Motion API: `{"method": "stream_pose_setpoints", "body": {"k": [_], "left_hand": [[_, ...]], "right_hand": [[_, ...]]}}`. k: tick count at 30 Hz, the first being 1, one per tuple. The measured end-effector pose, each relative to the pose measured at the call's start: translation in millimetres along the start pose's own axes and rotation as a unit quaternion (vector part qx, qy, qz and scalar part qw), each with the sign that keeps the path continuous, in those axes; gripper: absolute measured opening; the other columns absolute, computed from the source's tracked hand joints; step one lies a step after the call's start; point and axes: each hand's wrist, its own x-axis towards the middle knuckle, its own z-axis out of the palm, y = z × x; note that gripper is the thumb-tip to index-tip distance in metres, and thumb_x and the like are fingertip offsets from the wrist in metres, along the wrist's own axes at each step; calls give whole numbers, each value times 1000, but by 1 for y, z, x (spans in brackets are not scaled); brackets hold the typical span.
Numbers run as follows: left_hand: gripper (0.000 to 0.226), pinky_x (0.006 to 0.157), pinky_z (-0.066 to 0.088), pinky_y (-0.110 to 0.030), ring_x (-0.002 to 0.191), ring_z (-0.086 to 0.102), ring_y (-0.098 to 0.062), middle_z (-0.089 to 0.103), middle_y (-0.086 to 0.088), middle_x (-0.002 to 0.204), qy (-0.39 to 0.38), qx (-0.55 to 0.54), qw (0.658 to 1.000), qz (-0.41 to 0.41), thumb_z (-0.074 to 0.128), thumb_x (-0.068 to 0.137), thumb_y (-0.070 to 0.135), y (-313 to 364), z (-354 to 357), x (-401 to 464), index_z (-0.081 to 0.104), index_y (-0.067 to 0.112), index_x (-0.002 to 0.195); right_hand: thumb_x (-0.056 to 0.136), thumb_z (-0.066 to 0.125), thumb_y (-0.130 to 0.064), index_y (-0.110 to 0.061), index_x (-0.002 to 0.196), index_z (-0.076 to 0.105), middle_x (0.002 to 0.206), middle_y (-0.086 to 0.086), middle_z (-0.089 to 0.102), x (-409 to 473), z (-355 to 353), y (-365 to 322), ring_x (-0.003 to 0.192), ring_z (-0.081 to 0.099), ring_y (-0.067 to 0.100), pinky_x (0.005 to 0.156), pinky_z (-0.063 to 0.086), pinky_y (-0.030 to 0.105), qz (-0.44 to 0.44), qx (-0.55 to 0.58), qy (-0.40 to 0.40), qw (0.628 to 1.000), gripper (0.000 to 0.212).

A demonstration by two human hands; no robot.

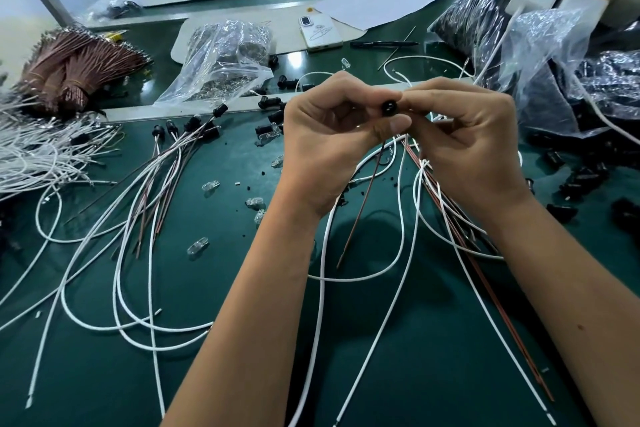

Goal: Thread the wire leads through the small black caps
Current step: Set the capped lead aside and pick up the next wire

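Note:
A small black cap (389, 107) is held up in mid-air at the centre of the view, pinched between the fingertips of both hands. My left hand (325, 146) grips it from the left, thumb under it. My right hand (464, 139) pinches it from the right. A brown wire lead (360, 208) and a white wire lead (398, 204) hang down from under the fingers to the green mat; where they enter the cap is hidden. Finished leads with black caps (194, 125) lie fanned out at the left.
Loose black caps (273, 102) and clear bulbs (211, 185) are scattered on the green mat (214, 374). A brown wire bundle (79, 69) and white wire bundle (31, 149) lie far left. Plastic bags (225, 59) sit behind, dark bags (588, 80) at right, a phone (320, 33).

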Motion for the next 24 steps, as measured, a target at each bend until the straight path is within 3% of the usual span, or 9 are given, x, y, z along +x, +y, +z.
{"method": "stream_pose_setpoints", "body": {"k": [4, 7, 11, 13, 19, 24], "left_hand": [[39, 81, 52, -36, 83, 57, -28, 56, -20, 87, -9, 13, 1000, 1, 76, 70, -22, -1, -1, 0, 67, -3, 102], [36, 78, 51, -38, 80, 58, -27, 61, -19, 88, -3, 29, 1000, 4, 79, 71, -18, -2, -1, 2, 69, -3, 102], [32, 68, 52, -23, 70, 65, -13, 69, -10, 78, 19, 30, 999, 9, 78, 72, -18, -2, 0, 2, 70, -5, 101], [33, 68, 53, -22, 70, 68, -12, 71, -4, 76, 31, 23, 999, 13, 77, 71, -20, -4, 1, 1, 70, -4, 100], [32, 74, 57, -29, 75, 70, -18, 72, -9, 79, 50, 20, 998, 16, 79, 69, -19, -7, 2, 0, 71, -2, 96], [31, 73, 57, -28, 74, 70, -16, 73, -7, 79, 55, 11, 998, 24, 79, 70, -19, -10, 2, -1, 71, -2, 94]], "right_hand": [[96, 72, -14, -4, 108, 79, 106, 5, 77, 0, -1, -2, 98, 75, 23, 71, 60, 46, -2, 1, -9, 1000, 17], [97, 71, -20, -11, 108, 78, 106, -1, 76, 1, -1, -5, 97, 74, 18, 74, 61, 38, -9, 8, 0, 1000, 16], [95, 75, -14, -19, 107, 75, 104, -12, 74, 0, 2, -5, 92, 73, 8, 73, 57, 26, -7, -3, 5, 1000, 13], [95, 75, -15, -16, 108, 77, 101, -8, 75, 0, 3, -3, 91, 73, 10, 71, 56, 26, 7, -6, -1, 1000, 13], [97, 74, -25, -14, 109, 79, 95, -5, 75, 0, 3, 2, 86, 72, 15, 66, 56, 33, 16, -19, -8, 1000, 17], [98, 73, -24, -11, 109, 80, 96, -5, 75, 0, 4, 2, 86, 71, 12, 68, 51, 23, 11, -22, -9, 1000, 19]]}}
